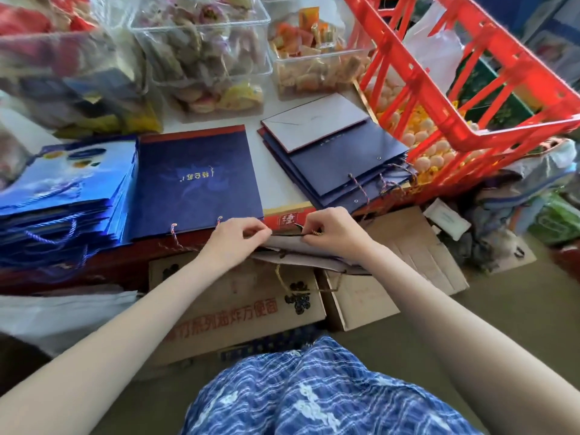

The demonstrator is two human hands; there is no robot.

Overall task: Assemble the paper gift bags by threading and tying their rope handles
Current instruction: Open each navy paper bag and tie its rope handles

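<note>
Pinching the top edge of a flat grey-lined paper gift bag (301, 246) at the surface's near edge, left hand (235, 235) and right hand (332, 229) each held a narrow grip, clear plastic tubs (204, 42) held wrapped snacks, red plastic crate (439, 73) stood tilted over pale round balls (430, 152).

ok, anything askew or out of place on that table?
The red crate is tipped, its low corner over the fanned stack of navy bags; those bags lie splayed rather than squared. The navy bag with gold lettering lies flat and tidy. Both hands pinch at the bag edge.
</note>
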